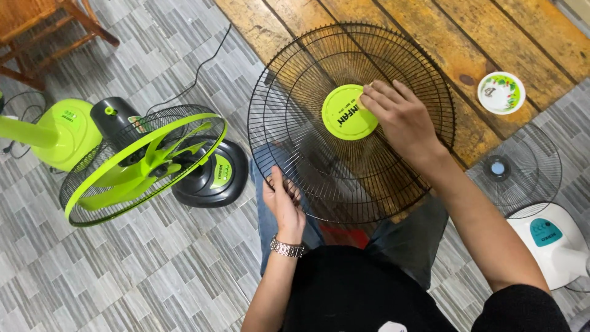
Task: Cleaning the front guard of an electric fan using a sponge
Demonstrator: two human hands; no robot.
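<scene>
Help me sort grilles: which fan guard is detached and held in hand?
The black guard with the green centre disc, gripped by both hands; the others stay on fans.

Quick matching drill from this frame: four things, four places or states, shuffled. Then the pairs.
Things:
1. grille
2. left hand
3. right hand
4. bowl

Places or states:
A. on the wooden boards, far right
B. fingers on the green hub cap
C. grips the lower rim of the grille
D. black wire, held up between both hands

Pairs: 1-D, 2-C, 3-B, 4-A
</scene>
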